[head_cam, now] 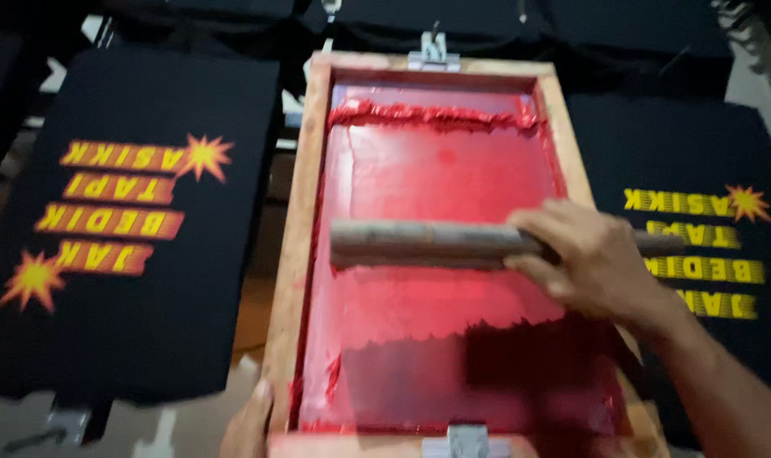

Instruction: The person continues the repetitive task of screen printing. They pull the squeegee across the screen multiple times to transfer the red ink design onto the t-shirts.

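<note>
A wooden-framed printing screen [296, 212] lies in the middle, its mesh [441, 174] covered in red ink, with a thick ridge of ink [428, 114] along the far end. My right hand [593, 263] is shut on a wooden squeegee [419, 243] that lies across the mesh about halfway down. My left hand [250, 424] rests on the frame's near left corner, only partly in view at the bottom edge. The picture is blurred by motion.
A black shirt [139, 322] with yellow and orange lettering and starbursts lies on a board to the left. Another black shirt [682, 144] with yellow print lies to the right. Metal clamps [434, 55] hold the frame at its far and near ends. More dark cloth sits behind.
</note>
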